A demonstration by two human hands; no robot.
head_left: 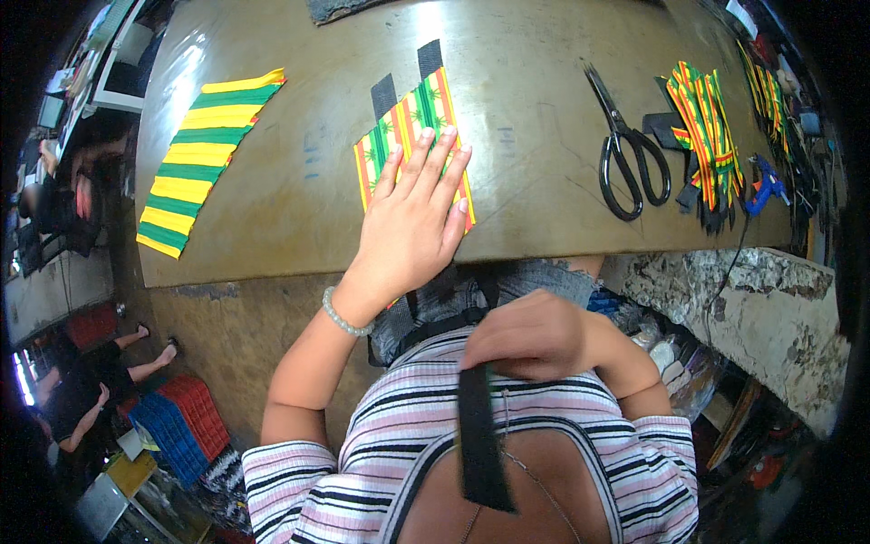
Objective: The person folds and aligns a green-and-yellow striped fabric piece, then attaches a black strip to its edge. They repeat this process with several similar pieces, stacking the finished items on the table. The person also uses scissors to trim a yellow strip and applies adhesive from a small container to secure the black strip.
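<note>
Black flat cloth strip point(483, 440) is hanging in front of the person's white, pink and black striped shirt point(390, 399). The right hand point(533, 335) is gripping its top end with curled fingers, but it is looking too blurry to tell just how. Farther out, the left hand point(417, 213) is lying open, fingers spread, on one slanted cloth piece with red, yellow and green stripes and leaf shapes point(421, 111). That cloth is resting near the close edge of one shiny brown table point(308, 218). Two short black cloth ends point(429, 60) are sticking out past its far side.

The job is seemingly going part way: two black ends are already showing there, while one strip is hanging apart, so joining it is probably still waiting. The view is not showing if the ends are stuck on.

One yellow and green striped cloth piece point(207, 161) is lying on the left. On the right, one pair of black-handled metal scissors point(617, 122) is lying alone. Past it, one bundle of thin yellow, red and green strips point(711, 145), too jumbled to count, is resting near one blue glue gun point(768, 187).
</note>
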